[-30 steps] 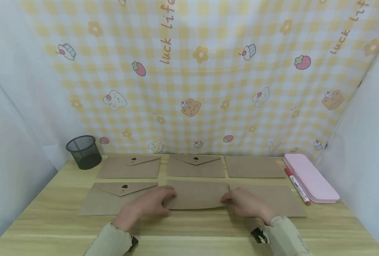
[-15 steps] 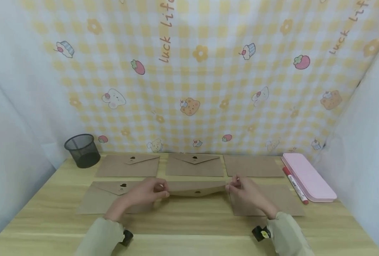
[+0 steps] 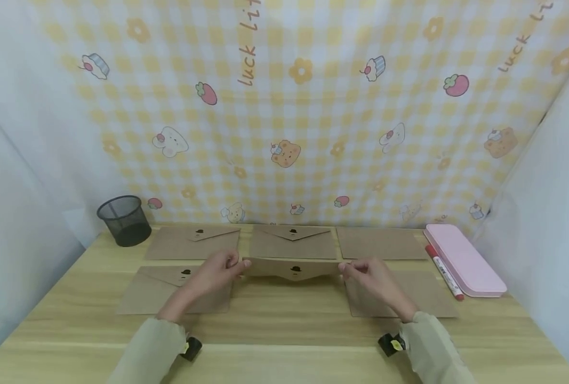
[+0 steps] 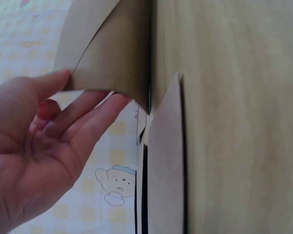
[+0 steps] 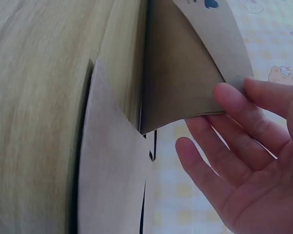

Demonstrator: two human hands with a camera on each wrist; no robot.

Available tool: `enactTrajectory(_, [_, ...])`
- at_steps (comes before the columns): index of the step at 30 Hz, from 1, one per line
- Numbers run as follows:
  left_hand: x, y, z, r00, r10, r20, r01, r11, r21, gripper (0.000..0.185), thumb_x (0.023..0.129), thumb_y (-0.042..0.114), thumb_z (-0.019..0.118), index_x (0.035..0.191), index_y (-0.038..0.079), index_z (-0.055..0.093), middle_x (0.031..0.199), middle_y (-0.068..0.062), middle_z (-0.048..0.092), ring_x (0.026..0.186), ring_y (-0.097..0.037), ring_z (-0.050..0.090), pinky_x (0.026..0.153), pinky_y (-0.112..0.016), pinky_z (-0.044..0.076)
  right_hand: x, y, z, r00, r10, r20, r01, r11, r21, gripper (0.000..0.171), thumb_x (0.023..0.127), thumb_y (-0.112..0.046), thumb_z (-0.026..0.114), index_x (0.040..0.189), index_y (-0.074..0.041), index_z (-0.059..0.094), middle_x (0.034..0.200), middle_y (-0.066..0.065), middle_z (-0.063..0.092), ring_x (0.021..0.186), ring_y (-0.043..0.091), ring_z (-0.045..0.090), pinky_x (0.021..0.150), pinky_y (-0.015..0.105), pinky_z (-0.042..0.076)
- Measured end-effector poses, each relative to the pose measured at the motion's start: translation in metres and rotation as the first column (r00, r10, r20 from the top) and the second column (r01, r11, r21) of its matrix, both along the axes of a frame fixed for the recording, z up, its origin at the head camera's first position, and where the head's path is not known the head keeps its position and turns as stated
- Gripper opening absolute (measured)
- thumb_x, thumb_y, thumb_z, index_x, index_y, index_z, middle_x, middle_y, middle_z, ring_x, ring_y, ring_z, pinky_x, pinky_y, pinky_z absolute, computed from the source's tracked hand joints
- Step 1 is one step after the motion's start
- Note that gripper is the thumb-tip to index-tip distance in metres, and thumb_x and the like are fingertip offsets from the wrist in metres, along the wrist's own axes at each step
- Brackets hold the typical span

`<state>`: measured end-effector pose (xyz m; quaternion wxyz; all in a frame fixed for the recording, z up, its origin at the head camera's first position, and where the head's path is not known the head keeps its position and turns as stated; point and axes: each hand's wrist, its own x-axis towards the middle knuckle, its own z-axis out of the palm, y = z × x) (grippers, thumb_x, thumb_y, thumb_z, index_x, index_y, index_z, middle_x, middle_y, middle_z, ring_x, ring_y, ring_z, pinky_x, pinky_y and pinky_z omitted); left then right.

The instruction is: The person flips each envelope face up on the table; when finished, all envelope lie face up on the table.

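Observation:
Both hands hold one brown kraft envelope [image 3: 293, 268] by its upper corners, in the middle of the front row. It is tipped up, with a pointed flap and a small black hat print facing me. My left hand [image 3: 214, 274] pinches its left corner between thumb and fingers, as the left wrist view shows of the envelope [image 4: 115, 63]. In the right wrist view my right hand [image 5: 254, 141] pinches the other corner. Flat on the table lie a front-left envelope [image 3: 145, 298], partly covered by my left arm, and a front-right envelope [image 3: 423, 298], partly behind my right hand.
Behind lie a back-left envelope [image 3: 188, 248], a back-middle envelope [image 3: 291, 249] and a back-right envelope [image 3: 382, 244], the last without a visible flap. A black mesh pen holder [image 3: 124, 221] stands at left. A red-capped marker [image 3: 445, 272] lies beside a pink case [image 3: 464, 261].
The middle front envelope lay plain side up; both hands have gripped its ends and tipped it up, so the flap side with the hat print now shows. The other envelopes stay put.

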<state>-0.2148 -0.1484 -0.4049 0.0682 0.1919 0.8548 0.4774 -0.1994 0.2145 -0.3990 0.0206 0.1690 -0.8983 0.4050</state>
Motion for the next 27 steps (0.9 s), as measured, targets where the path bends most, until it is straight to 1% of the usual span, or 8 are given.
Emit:
enactTrajectory(3, [-0.001, 0.002, -0.003, 0.999, 0.038, -0.019, -0.038, 0.999, 0.022, 0.046, 0.094, 0.029, 0.056, 0.06, 0.009, 0.033, 0.055, 0.002, 0.03, 0.067, -0.029, 0.062, 0.071, -0.033, 0.054, 0.0, -0.002, 0.0, 0.999, -0.03, 0.012, 0.03, 0.999, -0.015, 0.035, 0.093, -0.034, 0.057, 0.077, -0.007, 0.074, 0.089, 0.003, 0.07, 0.09, 0.022, 0.064, 0.081, 0.045, 0.049])
enactTrajectory(6, [0.0, 0.003, -0.003, 0.997, 0.066, -0.034, -0.065, 0.998, 0.01, 0.045, 0.094, 0.032, 0.055, 0.059, 0.006, 0.045, 0.057, 0.001, 0.046, 0.068, -0.026, 0.064, 0.07, -0.034, 0.054, 0.0, -0.004, 0.0, 0.998, -0.056, 0.008, 0.056, 0.998, -0.023, 0.034, 0.092, -0.032, 0.058, 0.076, -0.007, 0.075, 0.085, 0.002, 0.07, 0.09, 0.023, 0.064, 0.078, 0.042, 0.049])
enactTrajectory(9, [0.001, 0.003, -0.001, 0.996, 0.081, -0.046, -0.081, 0.997, 0.004, 0.042, 0.094, 0.034, 0.054, 0.067, 0.003, 0.062, 0.075, -0.004, 0.063, 0.074, -0.023, 0.066, 0.069, -0.034, 0.054, -0.001, -0.005, 0.001, 0.998, -0.07, -0.008, 0.07, 0.997, -0.011, 0.035, 0.092, -0.032, 0.058, 0.073, -0.008, 0.074, 0.083, 0.0, 0.07, 0.09, 0.02, 0.063, 0.073, 0.035, 0.048])
enactTrajectory(11, [0.001, 0.004, 0.001, 0.995, 0.086, -0.041, -0.086, 0.996, 0.008, 0.04, 0.094, 0.034, 0.055, 0.073, 0.003, 0.068, 0.086, -0.006, 0.067, 0.074, -0.024, 0.066, 0.068, -0.036, 0.054, -0.001, -0.006, 0.002, 0.997, -0.079, -0.006, 0.079, 0.997, -0.009, 0.035, 0.092, -0.033, 0.058, 0.073, -0.008, 0.074, 0.082, 0.001, 0.07, 0.079, 0.016, 0.06, 0.063, 0.029, 0.044])
enactTrajectory(12, [0.001, 0.004, 0.002, 0.995, 0.092, -0.036, -0.092, 0.996, 0.01, 0.039, 0.094, 0.034, 0.055, 0.075, 0.003, 0.069, 0.088, -0.006, 0.067, 0.074, -0.024, 0.066, 0.068, -0.036, 0.054, -0.002, -0.006, 0.003, 0.997, -0.079, -0.005, 0.079, 0.997, -0.007, 0.035, 0.092, -0.033, 0.058, 0.073, -0.008, 0.074, 0.078, 0.003, 0.069, 0.07, 0.014, 0.057, 0.057, 0.027, 0.041])
enactTrajectory(15, [0.002, 0.004, 0.005, 0.994, 0.108, -0.02, -0.108, 0.994, -0.001, 0.039, 0.094, 0.035, 0.055, 0.076, 0.003, 0.07, 0.09, -0.007, 0.068, 0.074, -0.024, 0.066, 0.069, -0.036, 0.054, -0.003, -0.006, 0.004, 0.997, -0.069, -0.021, 0.069, 0.998, 0.002, 0.036, 0.093, -0.034, 0.057, 0.073, -0.009, 0.073, 0.08, 0.003, 0.07, 0.072, 0.014, 0.057, 0.057, 0.027, 0.04])
enactTrajectory(20, [0.003, 0.004, 0.006, 0.992, 0.126, -0.006, -0.126, 0.992, -0.017, 0.04, 0.093, 0.038, 0.056, 0.077, 0.004, 0.07, 0.091, -0.006, 0.067, 0.072, -0.023, 0.067, 0.069, -0.037, 0.054, -0.003, -0.006, 0.005, 0.998, -0.056, -0.026, 0.057, 0.998, 0.005, 0.037, 0.093, -0.035, 0.056, 0.074, -0.01, 0.073, 0.09, 0.002, 0.07, 0.093, 0.021, 0.06, 0.072, 0.035, 0.044])
enactTrajectory(27, [0.004, 0.006, 0.007, 0.99, 0.139, -0.002, -0.139, 0.99, -0.028, 0.041, 0.092, 0.039, 0.056, 0.076, 0.004, 0.07, 0.084, -0.003, 0.067, 0.069, -0.022, 0.066, 0.068, -0.036, 0.054, -0.002, -0.005, 0.004, 0.998, -0.067, -0.013, 0.067, 0.998, -0.017, 0.038, 0.093, -0.036, 0.056, 0.072, -0.009, 0.072, 0.1, 0.007, 0.069, 0.09, 0.019, 0.058, 0.061, 0.03, 0.038])
